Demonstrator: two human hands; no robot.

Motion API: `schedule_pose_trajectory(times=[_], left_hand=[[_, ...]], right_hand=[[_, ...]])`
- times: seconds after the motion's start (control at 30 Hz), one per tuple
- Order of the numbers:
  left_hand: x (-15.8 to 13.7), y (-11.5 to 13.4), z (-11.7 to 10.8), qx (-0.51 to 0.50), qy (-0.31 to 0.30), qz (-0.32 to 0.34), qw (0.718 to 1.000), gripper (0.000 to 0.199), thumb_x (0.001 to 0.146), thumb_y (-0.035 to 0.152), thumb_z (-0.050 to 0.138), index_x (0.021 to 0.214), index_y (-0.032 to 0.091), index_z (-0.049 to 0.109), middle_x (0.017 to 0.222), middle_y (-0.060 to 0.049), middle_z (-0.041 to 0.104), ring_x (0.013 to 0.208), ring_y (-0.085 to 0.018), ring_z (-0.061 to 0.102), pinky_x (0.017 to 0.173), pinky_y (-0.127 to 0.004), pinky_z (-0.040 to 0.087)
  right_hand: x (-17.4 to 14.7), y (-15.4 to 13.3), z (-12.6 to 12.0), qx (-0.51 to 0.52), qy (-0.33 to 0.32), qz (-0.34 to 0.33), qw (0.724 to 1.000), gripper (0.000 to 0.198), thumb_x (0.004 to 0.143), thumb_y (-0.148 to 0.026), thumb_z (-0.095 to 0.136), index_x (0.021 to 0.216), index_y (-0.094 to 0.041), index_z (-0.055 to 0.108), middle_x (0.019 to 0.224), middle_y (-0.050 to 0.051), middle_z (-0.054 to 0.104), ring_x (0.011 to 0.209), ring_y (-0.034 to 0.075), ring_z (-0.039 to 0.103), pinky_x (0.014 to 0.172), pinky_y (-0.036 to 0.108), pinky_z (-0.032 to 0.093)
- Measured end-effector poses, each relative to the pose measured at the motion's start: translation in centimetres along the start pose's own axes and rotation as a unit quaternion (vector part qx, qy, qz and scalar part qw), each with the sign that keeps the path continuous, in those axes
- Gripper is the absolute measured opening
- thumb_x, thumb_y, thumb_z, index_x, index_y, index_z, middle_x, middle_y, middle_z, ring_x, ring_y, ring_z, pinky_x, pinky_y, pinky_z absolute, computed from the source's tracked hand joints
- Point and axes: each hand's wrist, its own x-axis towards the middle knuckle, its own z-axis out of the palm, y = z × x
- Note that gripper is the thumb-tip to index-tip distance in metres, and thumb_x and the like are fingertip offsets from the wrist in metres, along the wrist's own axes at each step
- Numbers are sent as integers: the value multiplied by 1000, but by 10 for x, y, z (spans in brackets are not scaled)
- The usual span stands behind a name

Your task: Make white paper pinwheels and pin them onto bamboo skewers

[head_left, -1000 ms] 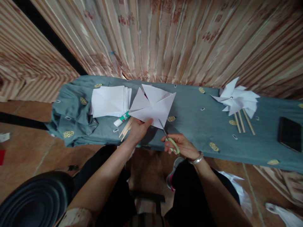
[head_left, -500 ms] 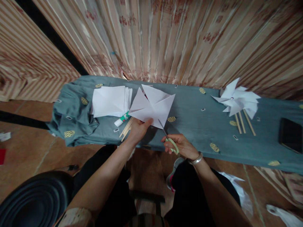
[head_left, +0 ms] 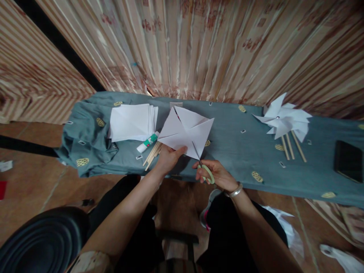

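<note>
A square white sheet of paper [head_left: 182, 132] with slits running in from its corners is pinched at its near edge by my left hand [head_left: 169, 157], thumb on top. My right hand [head_left: 214, 174] grips a pair of scissors [head_left: 207, 171] with pale green handles. The blades lie at the paper's near right corner, the upper one showing over the sheet. Close by my left hand, several wooden sticks [head_left: 152, 155] rest on the cloth, with a green and white glue stick [head_left: 148, 142] beside them. To their left is a stack of white paper [head_left: 131, 123].
White paper pinwheels [head_left: 281, 117] on wooden sticks lie on the right of the grey-green tablecloth [head_left: 227, 151]. A dark phone-like object [head_left: 348, 161] sits at the far right. Behind the table hangs a pleated curtain [head_left: 193, 49]. A black round stool [head_left: 42, 242] stands at lower left.
The paper, held by my left hand, has shifted slightly right and towards me and tilted a little. My right hand keeps the scissors at its corner, nearly in the same place.
</note>
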Motion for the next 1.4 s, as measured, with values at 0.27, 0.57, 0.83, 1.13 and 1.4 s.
schedule_pose_trajectory(times=[0.27,0.57,0.83,1.13,1.4], left_hand=[[0,-1,-1,-9,-9,-13,1000,32,61,28,72,90,16,65,98,-9,74,88,-23,67,91,-39,52],[-2,0,-2,-16,-3,-12,1000,33,62,27,73,92,16,65,101,-10,74,90,-23,68,92,-39,52],[-2,-1,-4,-15,6,-28,999,39,62,29,74,97,16,63,106,-12,73,95,-25,68,96,-41,50],[-6,-2,-2,18,-3,-36,999,38,60,29,75,94,16,64,100,-11,74,88,-24,68,90,-40,53],[-5,-6,-1,9,-2,-33,999,41,60,30,75,97,16,64,99,-9,73,87,-22,66,90,-39,53]], right_hand=[[-1,1,1,-14,9,5,1000,49,62,-56,81,84,-16,63,61,-1,64,47,7,54,41,18,36],[1,4,1,0,17,13,1000,44,60,-50,84,80,-16,65,57,-2,64,45,6,53,40,17,35],[2,5,3,-1,35,15,999,44,59,-50,84,80,-16,66,54,-3,63,42,7,52,37,16,33],[3,0,4,17,37,11,999,47,53,-52,87,75,-16,66,55,-2,65,44,6,54,42,17,39],[4,4,1,19,45,15,999,48,54,-50,87,81,-15,69,56,-2,65,44,7,53,44,19,41]])
